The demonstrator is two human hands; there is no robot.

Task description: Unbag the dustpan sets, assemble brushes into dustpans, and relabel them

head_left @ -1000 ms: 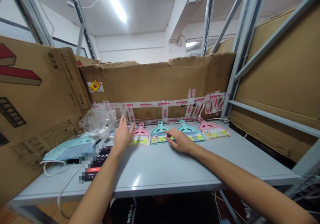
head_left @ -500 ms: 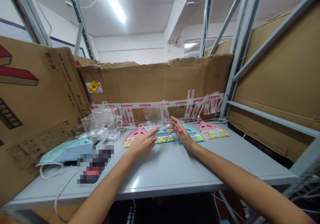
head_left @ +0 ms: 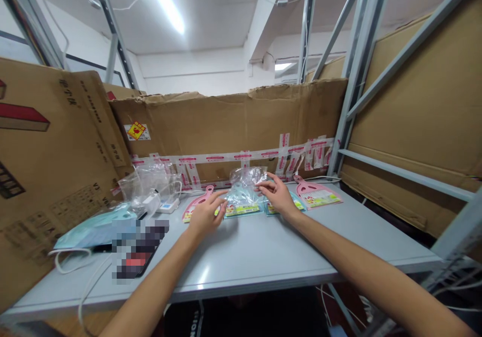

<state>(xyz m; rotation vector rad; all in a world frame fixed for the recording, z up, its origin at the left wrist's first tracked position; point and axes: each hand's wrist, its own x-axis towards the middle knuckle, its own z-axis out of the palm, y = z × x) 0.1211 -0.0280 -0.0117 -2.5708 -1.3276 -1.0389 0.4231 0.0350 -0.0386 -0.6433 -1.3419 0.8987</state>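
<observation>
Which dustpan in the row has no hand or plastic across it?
The right-end pink dustpan. Left hand overlaps the left-end pink one; clear plastic overlaps the left teal one; right hand overlaps the right teal one.

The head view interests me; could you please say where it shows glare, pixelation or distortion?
In the head view, the ceiling light is blown out and a streak glares on the tabletop; same head view, mosaic blocks mostly cover the phone, and the right rack post leans, probably lens distortion.

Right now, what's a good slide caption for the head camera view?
Left hand and right hand around a clear bag, among pink and turquoise dustpans.
</observation>
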